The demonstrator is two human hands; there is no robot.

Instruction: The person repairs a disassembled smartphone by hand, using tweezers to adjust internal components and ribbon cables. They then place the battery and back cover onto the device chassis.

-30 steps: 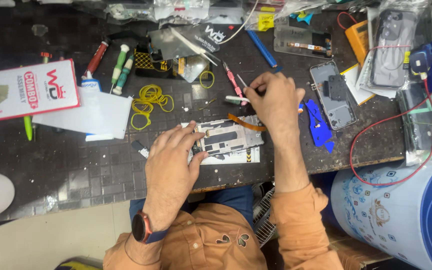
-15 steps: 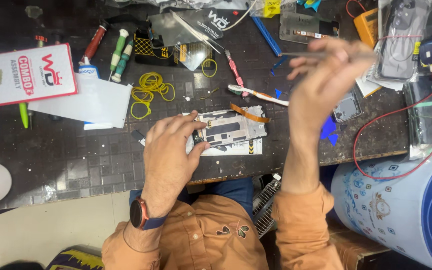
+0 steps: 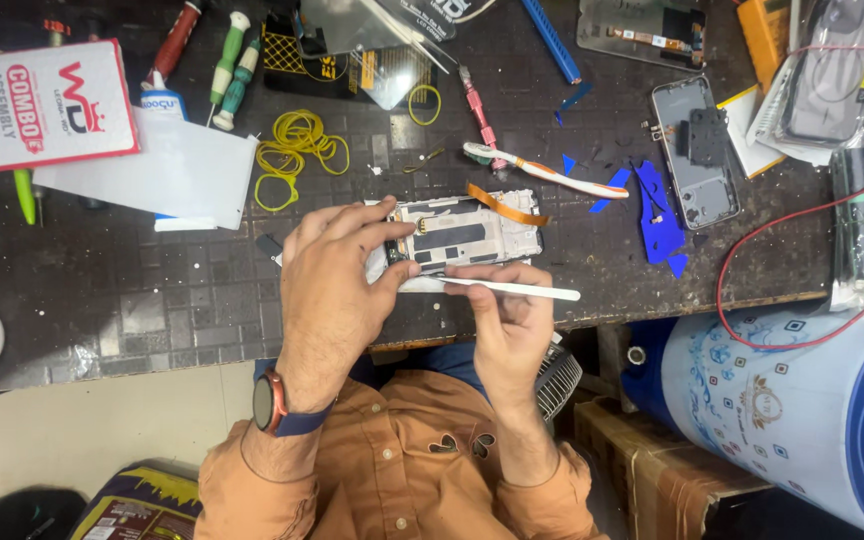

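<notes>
An opened phone frame (image 3: 467,235) with an orange flex ribbon (image 3: 504,204) lies on the dark workbench (image 3: 152,300) near its front edge. My left hand (image 3: 337,280) rests on the frame's left end, thumb and fingers pinching it. My right hand (image 3: 507,320) is just below the frame and grips a thin white pry stick (image 3: 512,288), held level along the frame's lower edge with its tip pointing left toward my left thumb.
Yellow rubber bands (image 3: 292,150), screwdrivers (image 3: 232,70), a toothbrush (image 3: 542,172), blue film scraps (image 3: 657,210), another phone back (image 3: 694,150), a red-and-white box (image 3: 37,105) and white sheet (image 3: 152,175) lie on the bench. A red wire (image 3: 752,250) loops right. A patterned barrel (image 3: 802,400) stands at right.
My right hand came down from the far right side of the bench to the front edge, now holding the white stick against the phone frame. My left hand stayed on the frame.
</notes>
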